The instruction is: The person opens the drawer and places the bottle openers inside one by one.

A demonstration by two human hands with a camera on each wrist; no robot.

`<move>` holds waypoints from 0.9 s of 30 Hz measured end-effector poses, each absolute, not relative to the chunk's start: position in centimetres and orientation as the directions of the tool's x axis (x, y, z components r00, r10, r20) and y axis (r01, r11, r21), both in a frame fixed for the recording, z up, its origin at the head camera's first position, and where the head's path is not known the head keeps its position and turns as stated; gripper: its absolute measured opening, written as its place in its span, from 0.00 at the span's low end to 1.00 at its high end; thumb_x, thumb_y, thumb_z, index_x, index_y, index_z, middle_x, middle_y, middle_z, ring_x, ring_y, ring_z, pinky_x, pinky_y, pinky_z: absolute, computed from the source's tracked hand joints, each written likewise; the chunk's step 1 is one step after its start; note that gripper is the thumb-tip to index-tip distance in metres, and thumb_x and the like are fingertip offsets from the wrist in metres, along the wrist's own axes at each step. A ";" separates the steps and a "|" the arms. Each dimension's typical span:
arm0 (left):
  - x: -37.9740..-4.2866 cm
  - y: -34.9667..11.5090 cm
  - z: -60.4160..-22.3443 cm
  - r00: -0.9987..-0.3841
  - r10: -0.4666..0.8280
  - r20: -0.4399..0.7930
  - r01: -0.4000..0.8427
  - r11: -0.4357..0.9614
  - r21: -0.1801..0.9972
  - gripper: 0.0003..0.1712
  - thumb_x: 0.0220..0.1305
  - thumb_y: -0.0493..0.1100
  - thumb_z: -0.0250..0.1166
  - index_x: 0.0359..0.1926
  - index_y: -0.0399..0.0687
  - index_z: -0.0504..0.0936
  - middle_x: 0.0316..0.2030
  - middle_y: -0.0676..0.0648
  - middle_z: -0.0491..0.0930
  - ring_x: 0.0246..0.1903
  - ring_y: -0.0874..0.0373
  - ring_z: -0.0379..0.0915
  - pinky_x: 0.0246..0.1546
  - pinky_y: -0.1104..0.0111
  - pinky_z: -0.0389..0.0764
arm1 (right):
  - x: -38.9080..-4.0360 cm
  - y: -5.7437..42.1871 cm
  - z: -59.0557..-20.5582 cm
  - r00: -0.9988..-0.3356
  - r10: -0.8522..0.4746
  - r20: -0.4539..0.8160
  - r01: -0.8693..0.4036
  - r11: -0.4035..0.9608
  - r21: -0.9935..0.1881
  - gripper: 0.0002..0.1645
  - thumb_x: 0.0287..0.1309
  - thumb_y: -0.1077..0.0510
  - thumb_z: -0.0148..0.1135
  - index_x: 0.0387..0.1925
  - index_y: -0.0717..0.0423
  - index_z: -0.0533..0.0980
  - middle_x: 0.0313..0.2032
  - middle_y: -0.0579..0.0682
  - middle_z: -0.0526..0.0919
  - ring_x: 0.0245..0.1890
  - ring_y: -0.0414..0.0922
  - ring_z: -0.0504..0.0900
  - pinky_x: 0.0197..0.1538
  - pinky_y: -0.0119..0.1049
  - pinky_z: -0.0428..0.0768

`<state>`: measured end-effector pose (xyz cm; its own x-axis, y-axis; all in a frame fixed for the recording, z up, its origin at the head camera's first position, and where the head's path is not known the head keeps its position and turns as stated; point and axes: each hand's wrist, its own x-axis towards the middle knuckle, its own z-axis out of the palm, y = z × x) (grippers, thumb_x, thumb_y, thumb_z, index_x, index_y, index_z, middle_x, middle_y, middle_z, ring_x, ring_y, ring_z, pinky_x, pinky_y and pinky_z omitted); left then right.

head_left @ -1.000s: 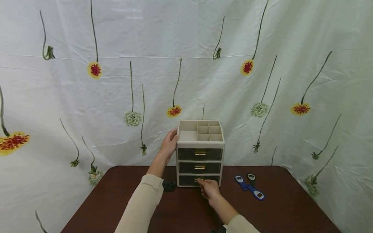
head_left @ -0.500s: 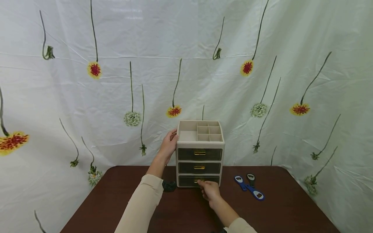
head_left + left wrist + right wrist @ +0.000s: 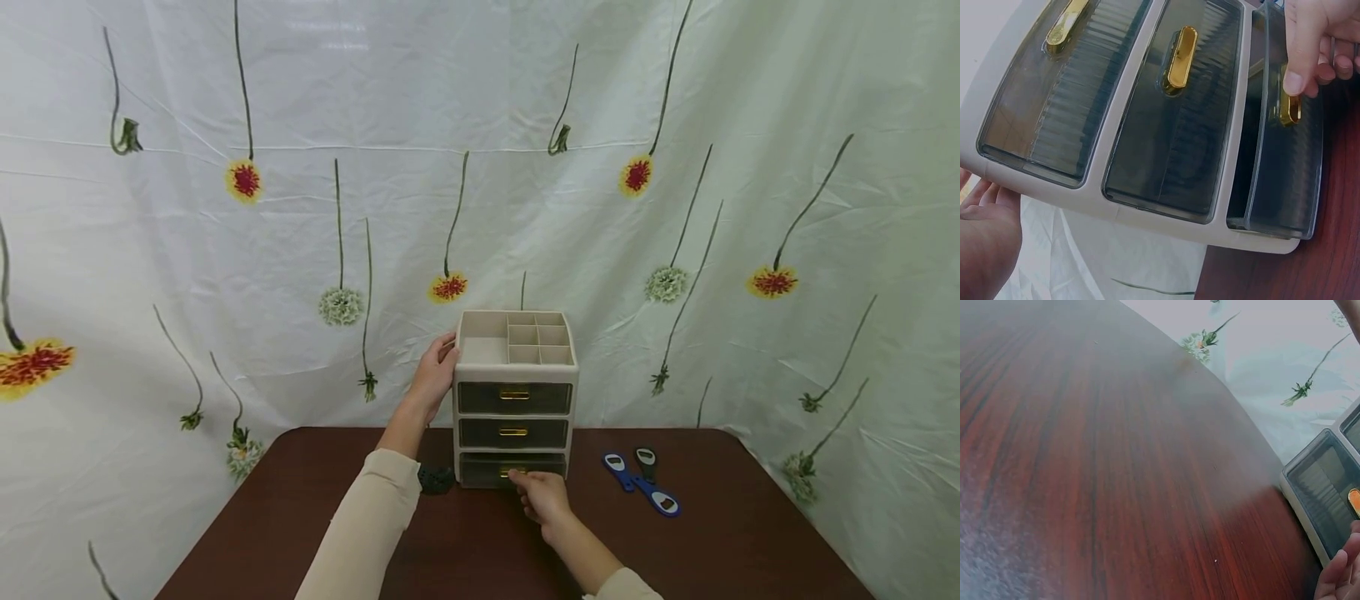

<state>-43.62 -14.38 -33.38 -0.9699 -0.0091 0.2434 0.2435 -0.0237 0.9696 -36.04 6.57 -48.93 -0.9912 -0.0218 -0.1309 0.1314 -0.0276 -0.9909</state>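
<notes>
A cream desktop drawer organizer [image 3: 517, 368] stands upright on the table, with three dark see-through drawers and gold handles. My left hand [image 3: 431, 379] lies against its left side near the top, fingers extended back along the wall. At the bottom drawer [image 3: 1279, 181], my right hand [image 3: 546, 497] pinches the gold handle [image 3: 1294, 111] between thumb and fingers. That drawer sticks out a little from the frame, showing a dark gap in the left wrist view. The middle drawer [image 3: 1175, 137] and top drawer [image 3: 1066, 106] are flush. The right wrist view catches only part of the right hand's fingers [image 3: 1335, 575].
Right of the organizer lie a blue bottle opener [image 3: 618, 472], a black bottle opener [image 3: 646, 462] and another blue bottle opener [image 3: 664, 502]. The brown table [image 3: 450, 550] ends at a flower-printed white cloth [image 3: 300, 250] behind. Open compartments [image 3: 540, 337] top the organizer.
The bottom drawer has slid slightly out toward me, and the right hand on its handle has moved with it. My left hand and the bottle openers stay put.
</notes>
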 end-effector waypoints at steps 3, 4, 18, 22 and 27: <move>-43.6 -14.3 -33.3 -0.973 -0.008 0.232 0.232 -0.018 0.972 0.28 0.84 0.42 0.47 0.79 0.44 0.59 0.75 0.37 0.61 0.72 0.42 0.60 0.68 0.46 0.65 | -35.8 6.6 -48.9 -0.990 -0.024 -0.139 0.139 -0.023 -0.990 0.20 0.67 0.52 0.69 0.19 0.50 0.77 0.22 0.44 0.74 0.21 0.38 0.70 0.28 0.30 0.73; -43.5 -14.3 -33.3 -0.973 -0.007 0.229 0.229 -0.016 0.973 0.28 0.84 0.42 0.47 0.79 0.44 0.59 0.75 0.37 0.61 0.72 0.42 0.60 0.68 0.46 0.65 | -35.8 6.6 -48.8 -0.990 -0.026 -0.138 0.139 -0.022 -0.990 0.19 0.68 0.52 0.69 0.20 0.51 0.78 0.22 0.44 0.74 0.21 0.38 0.69 0.27 0.30 0.73; -43.6 -14.3 -33.2 -0.975 -0.006 0.224 0.224 -0.019 0.974 0.28 0.84 0.42 0.48 0.79 0.44 0.59 0.75 0.37 0.60 0.72 0.41 0.60 0.69 0.45 0.65 | -34.5 7.2 -48.5 -0.979 -0.065 -0.191 0.194 -0.032 -0.981 0.20 0.68 0.51 0.70 0.20 0.49 0.78 0.22 0.44 0.74 0.22 0.38 0.70 0.28 0.30 0.73; -43.5 -14.3 -33.2 -0.974 -0.004 0.226 0.226 -0.019 0.974 0.28 0.84 0.42 0.48 0.79 0.45 0.59 0.75 0.37 0.60 0.72 0.41 0.60 0.68 0.46 0.65 | -34.1 7.3 -48.5 -0.975 -0.077 -0.207 0.210 -0.038 -0.977 0.20 0.68 0.51 0.70 0.19 0.47 0.76 0.21 0.43 0.73 0.21 0.37 0.70 0.27 0.30 0.73; -43.5 -14.3 -33.2 -0.973 0.001 0.232 0.231 -0.021 0.973 0.28 0.84 0.42 0.47 0.79 0.45 0.59 0.75 0.37 0.60 0.72 0.41 0.59 0.69 0.46 0.65 | -33.6 7.5 -48.4 -0.969 -0.093 -0.230 0.234 -0.040 -0.971 0.22 0.68 0.51 0.69 0.17 0.45 0.74 0.21 0.42 0.72 0.21 0.37 0.68 0.27 0.29 0.72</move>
